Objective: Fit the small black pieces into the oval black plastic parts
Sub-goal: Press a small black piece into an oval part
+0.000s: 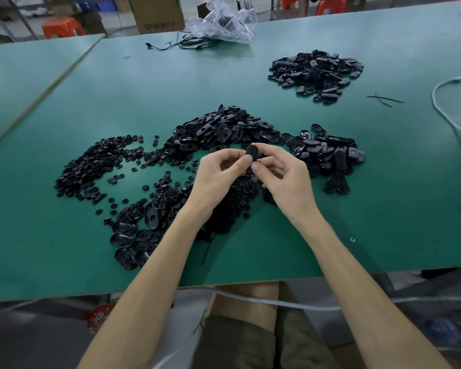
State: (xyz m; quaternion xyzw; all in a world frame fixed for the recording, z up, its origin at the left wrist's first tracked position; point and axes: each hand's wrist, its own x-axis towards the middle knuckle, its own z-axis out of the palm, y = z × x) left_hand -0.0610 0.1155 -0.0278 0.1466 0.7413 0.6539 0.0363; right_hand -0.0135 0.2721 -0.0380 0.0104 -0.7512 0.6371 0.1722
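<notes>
one oval black part [251, 153] upright, heaps of small pieces [91, 166] below

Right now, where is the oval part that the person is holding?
Head view, near the centre: the oval part is pinched between the left hand and the right hand, just on the near side of the large middle pile.

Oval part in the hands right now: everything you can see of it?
The oval part is black and plastic-looking, with rounded ends and a plain smooth face towards the camera. It stands roughly upright, held above the green table. The left hand and the right hand pinch it together, with their thumbs over its lower end, which they hide. Whether a small piece is fitted cannot be seen.
</notes>
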